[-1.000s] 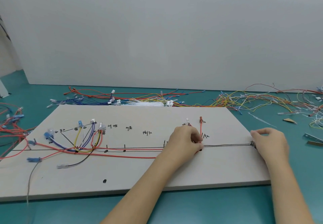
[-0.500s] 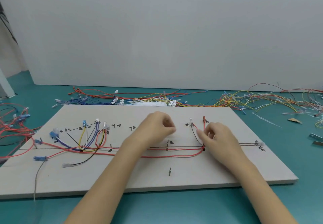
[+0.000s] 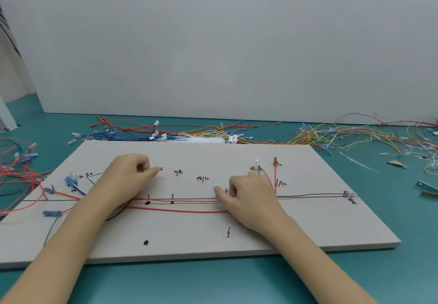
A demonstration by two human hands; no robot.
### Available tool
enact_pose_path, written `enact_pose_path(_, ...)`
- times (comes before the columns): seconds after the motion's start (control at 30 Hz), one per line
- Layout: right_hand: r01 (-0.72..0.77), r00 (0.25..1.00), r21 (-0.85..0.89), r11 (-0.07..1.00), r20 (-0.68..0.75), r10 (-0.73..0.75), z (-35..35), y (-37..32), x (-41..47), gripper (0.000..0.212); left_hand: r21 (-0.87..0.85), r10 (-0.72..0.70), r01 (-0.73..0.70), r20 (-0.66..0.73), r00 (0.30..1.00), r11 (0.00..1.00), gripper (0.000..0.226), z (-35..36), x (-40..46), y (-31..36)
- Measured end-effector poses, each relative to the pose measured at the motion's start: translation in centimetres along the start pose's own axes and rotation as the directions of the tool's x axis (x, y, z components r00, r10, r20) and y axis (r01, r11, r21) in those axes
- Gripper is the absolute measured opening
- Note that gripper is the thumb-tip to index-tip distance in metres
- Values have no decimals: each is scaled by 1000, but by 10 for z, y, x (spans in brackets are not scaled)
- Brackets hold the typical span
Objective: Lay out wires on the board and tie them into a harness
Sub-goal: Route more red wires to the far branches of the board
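A pale board (image 3: 308, 220) lies on the teal table, with a drawn line and hand-written marks. Red and dark wires (image 3: 189, 210) run along that line to a small clear connector (image 3: 350, 194) at the right end. A red terminal (image 3: 275, 161) and a clear one (image 3: 257, 161) branch upward. My right hand (image 3: 248, 197) sits on the bundle left of that branch, its curled fingers pinching the wires. My left hand (image 3: 132, 175) rests with curled fingers over the left branch area and hides the wires there. Blue connectors (image 3: 71, 181) lie left of it.
Loose coloured wires (image 3: 355, 133) and a bunch of white cable ties (image 3: 201, 139) lie behind the board along a white wall. More red wires (image 3: 14, 168) sprawl at the left. Metal strips (image 3: 426, 187) lie at the far right.
Both hands have slid left along the board. The right hand left the board's right end for the middle of the bundle, and the left hand went from the middle to the left branches.
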State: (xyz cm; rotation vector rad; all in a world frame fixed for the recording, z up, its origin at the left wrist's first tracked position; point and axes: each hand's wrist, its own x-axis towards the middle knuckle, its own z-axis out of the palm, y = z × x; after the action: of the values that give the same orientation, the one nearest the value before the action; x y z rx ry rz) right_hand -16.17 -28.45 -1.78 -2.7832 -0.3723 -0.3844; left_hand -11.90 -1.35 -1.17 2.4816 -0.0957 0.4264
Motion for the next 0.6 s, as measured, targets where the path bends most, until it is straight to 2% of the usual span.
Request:
enact_pose_path(0.1, -46, 999, 18, 999, 10, 46, 7, -8, 5, 38, 91, -129, 135, -74, 989, 987, 38, -13, 4, -21)
enact_pose_path(0.17, -88, 996, 40, 995, 1, 88, 8, -8, 8, 36, 197, -258, 258, -30, 966, 946, 40, -19, 6, -32)
enact_pose_path(0.23, -80, 997, 0, 997, -4, 80, 8, -9, 9, 37, 268, -337, 318, 23, 941, 909, 43, -22, 6, -38)
enact_pose_path(0.4, -30, 999, -149, 988, 7, 31, 12, -14, 5, 37, 279, -287, 249, 103, 952, 927, 44, -19, 4, -35)
enact_pose_path(0.47, -20, 1000, -193, 981, 16, 23, 13, -17, 6, 36, 263, -279, 249, 81, 957, 932, 45, -17, 4, -31)
enact_pose_path(0.6, -36, 998, -171, 985, 49, 45, 10, -17, 8, 34, 184, -246, 234, 41, 969, 955, 37, -10, 2, -20)
